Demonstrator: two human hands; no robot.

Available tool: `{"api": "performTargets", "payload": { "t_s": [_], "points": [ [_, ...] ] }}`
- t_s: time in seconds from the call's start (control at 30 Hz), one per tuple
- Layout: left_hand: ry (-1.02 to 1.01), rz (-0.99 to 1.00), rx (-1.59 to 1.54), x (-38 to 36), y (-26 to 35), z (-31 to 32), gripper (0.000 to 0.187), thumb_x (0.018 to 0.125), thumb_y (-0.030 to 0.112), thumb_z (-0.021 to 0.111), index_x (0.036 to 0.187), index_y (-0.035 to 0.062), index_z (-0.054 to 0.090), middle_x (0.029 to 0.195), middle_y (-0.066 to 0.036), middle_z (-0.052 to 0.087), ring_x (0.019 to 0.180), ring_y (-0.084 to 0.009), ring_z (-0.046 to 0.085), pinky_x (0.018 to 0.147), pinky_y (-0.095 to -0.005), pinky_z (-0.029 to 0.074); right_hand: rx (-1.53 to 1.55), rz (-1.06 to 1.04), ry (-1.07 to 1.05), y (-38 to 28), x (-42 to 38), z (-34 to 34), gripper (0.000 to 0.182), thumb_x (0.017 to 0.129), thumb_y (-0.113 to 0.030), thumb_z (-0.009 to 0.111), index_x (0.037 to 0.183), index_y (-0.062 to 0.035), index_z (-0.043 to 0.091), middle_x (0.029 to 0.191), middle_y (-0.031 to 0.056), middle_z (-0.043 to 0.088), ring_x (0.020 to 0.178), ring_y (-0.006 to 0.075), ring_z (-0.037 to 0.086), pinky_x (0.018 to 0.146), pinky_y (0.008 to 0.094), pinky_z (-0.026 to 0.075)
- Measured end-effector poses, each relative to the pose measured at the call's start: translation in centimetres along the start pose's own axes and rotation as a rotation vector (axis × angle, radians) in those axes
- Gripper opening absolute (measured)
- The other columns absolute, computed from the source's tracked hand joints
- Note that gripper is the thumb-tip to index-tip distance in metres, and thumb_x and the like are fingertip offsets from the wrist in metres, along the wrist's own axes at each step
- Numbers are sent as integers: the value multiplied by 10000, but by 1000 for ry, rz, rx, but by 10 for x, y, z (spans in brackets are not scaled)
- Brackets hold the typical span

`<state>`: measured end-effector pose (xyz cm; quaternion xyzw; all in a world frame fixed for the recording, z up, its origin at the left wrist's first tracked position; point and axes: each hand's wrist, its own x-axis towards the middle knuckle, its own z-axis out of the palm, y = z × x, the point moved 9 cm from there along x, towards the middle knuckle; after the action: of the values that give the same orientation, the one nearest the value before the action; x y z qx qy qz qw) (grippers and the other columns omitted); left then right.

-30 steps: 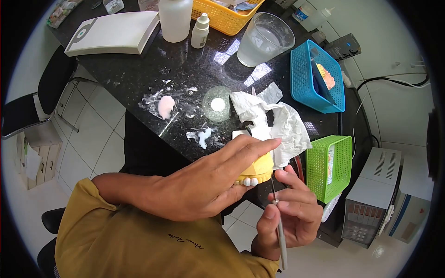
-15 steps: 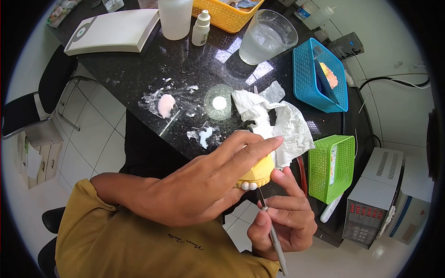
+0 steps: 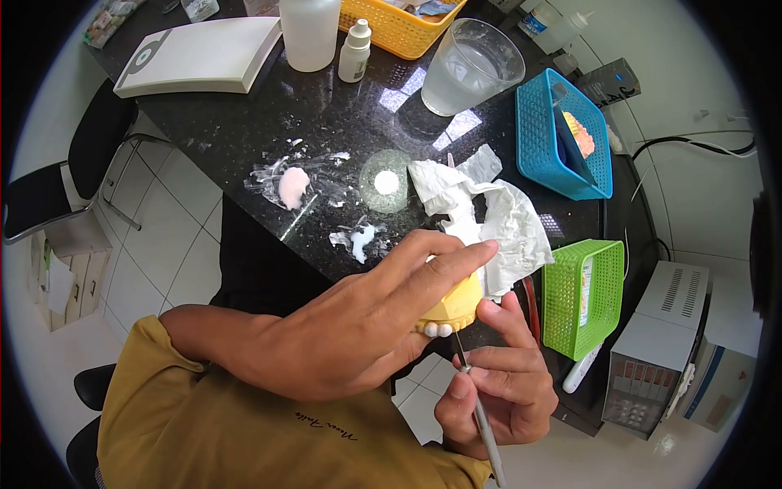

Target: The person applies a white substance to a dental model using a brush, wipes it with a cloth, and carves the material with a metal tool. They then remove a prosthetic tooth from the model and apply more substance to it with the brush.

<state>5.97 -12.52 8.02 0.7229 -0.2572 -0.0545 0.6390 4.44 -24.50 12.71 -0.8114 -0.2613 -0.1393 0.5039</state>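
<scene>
My left hand (image 3: 366,318) is wrapped round a yellow dental model (image 3: 456,303), fingers over its top. White tooth crowns (image 3: 437,330) show along the model's lower edge, beside yellow teeth. In my right hand (image 3: 509,383) is a slim metal dental carver (image 3: 485,424), pinched between thumb and fingers. Its thin dark tip points up to the teeth, right at the model's edge. Part of the model is hidden under my left fingers. Crumpled white tissue (image 3: 517,236) lies on the black counter just beyond my hands.
On the counter (image 3: 236,130) are a pink powder mound (image 3: 292,187), a glass dish (image 3: 384,181), a white smear (image 3: 362,242), a dropper bottle (image 3: 354,53) and a glass of cloudy liquid (image 3: 468,69). Blue (image 3: 562,175) and green (image 3: 580,297) baskets stand right.
Almost nothing differs. The whole view has shifted very slightly; both hands keep the same grip, with the carver tip still at the model's teeth.
</scene>
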Motion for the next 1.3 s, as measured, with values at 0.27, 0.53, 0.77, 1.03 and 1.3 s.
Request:
{"api": "performTargets", "payload": {
  "t_s": [0.27,0.53,0.77,1.03,1.3],
  "points": [
    [11,9,13,0,2,-1,801,738,-115,565,1472,-36,253,1344,-276,367,1250,-409,412,1039,-418,363,14,1,-12,1,0,0,257,662,-2,765,821,-76,577,729,86,686,980,375,689,998,559,441],
    [-4,-15,-4,-1,-1,1,800,740,-109,570,1468,-47,243,1383,-264,355,1271,-412,390,1058,-436,341,-50,-25,-86,-5,2,3,270,676,-12,769,847,-96,577,763,63,688,1001,368,682,1025,558,422],
    [-5,-13,-19,0,-1,2,782,755,-96,565,1465,-52,241,1390,-265,349,1283,-411,377,1063,-438,334,-56,-26,-80,-3,0,3,279,680,-21,773,861,-101,575,772,55,687,1014,365,678,1037,564,407],
    [-10,-28,-37,2,-2,3,713,828,-38,554,1466,-52,236,1381,-256,354,1265,-395,392,1060,-433,333,-83,-42,-60,-4,0,2,278,687,-17,774,855,-96,568,777,61,687,1011,368,678,1033,580,404],
    [-33,-69,-64,5,-3,5,641,903,44,528,1466,-52,236,1374,-252,358,1257,-372,397,1064,-425,324,-63,-18,-37,-2,-1,-1,278,708,-21,770,876,-97,561,774,58,682,1017,369,676,1037,580,401]
  ]
}}
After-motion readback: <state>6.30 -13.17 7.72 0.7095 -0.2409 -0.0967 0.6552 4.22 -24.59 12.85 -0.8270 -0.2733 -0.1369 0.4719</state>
